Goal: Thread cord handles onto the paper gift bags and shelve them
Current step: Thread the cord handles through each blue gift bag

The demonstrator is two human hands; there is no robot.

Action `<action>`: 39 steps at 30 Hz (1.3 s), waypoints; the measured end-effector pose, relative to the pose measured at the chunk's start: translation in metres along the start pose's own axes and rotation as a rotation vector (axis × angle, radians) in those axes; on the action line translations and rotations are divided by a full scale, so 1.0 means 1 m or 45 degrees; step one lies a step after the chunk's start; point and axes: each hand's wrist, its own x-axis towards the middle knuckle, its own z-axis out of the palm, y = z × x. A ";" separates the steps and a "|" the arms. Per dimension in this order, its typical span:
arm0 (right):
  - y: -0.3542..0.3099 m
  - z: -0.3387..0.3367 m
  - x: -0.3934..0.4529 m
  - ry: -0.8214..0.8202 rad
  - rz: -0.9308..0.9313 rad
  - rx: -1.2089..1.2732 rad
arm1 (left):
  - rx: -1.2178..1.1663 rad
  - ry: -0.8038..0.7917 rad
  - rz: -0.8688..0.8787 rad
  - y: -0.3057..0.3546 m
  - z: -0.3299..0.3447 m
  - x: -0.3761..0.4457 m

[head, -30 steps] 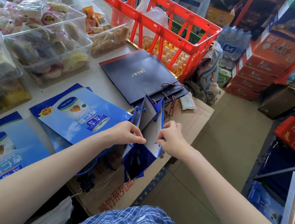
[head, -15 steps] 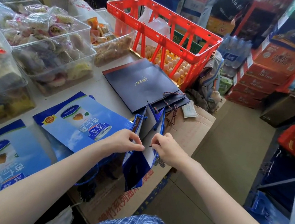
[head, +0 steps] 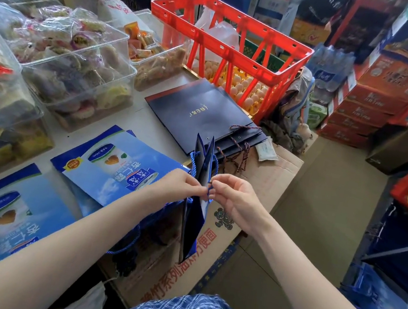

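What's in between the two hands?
In the head view, the folded blue paper gift bag and its blue cord sit between left hand and right hand.

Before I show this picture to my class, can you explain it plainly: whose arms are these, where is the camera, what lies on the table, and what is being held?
There is no machine here. The arms belong to a person wearing a camera on the head, so the view looks forward and down at their own hands. The left hand and right hand meet at a folded blue gift bag held upright, and both pinch a blue cord at its side. On the table lie flat light-blue printed bags, a stack of dark navy bags with cord handles, and clear tubs of snacks. Behind stands a red crate over eggs.
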 end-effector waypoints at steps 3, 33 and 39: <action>0.001 0.002 -0.002 0.044 -0.130 -0.275 | -0.216 -0.125 -0.261 0.005 -0.006 0.001; 0.007 0.033 0.009 0.520 -0.150 -0.491 | 0.438 0.385 0.440 -0.014 -0.003 0.001; 0.004 0.032 0.009 0.453 -0.225 -0.817 | 0.478 0.299 0.462 -0.017 -0.005 0.001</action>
